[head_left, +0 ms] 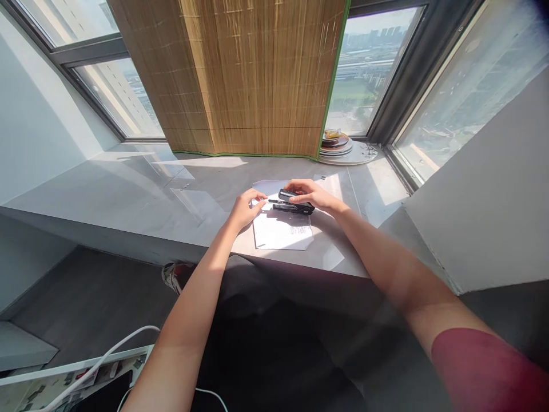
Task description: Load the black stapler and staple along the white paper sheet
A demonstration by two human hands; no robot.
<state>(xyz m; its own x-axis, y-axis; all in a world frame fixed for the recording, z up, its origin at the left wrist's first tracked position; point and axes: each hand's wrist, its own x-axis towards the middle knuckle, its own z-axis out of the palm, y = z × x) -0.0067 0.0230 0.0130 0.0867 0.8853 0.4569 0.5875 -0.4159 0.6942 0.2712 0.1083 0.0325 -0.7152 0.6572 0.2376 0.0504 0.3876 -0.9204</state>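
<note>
A black stapler [292, 208] rests on white sheets of paper [278, 236] on the windowsill ledge. Its upper part is raised from its base, and a thin dark piece sticks out toward the left. From the right, my right hand [314, 193] is closed around the stapler's raised upper part. My left hand [245, 210] is at the stapler's left end, with thumb and fingertips pinched together. What they hold, if anything, is too small to make out. Printed lines show on the lower right of the top sheet.
A bamboo blind [257, 74] hangs over the window behind the ledge [128, 194]. Stacked plates [338, 147] stand at the back right. A white wall [484, 189] borders the ledge on the right. Below left are a white cable [98, 363] and a shoe [170, 277].
</note>
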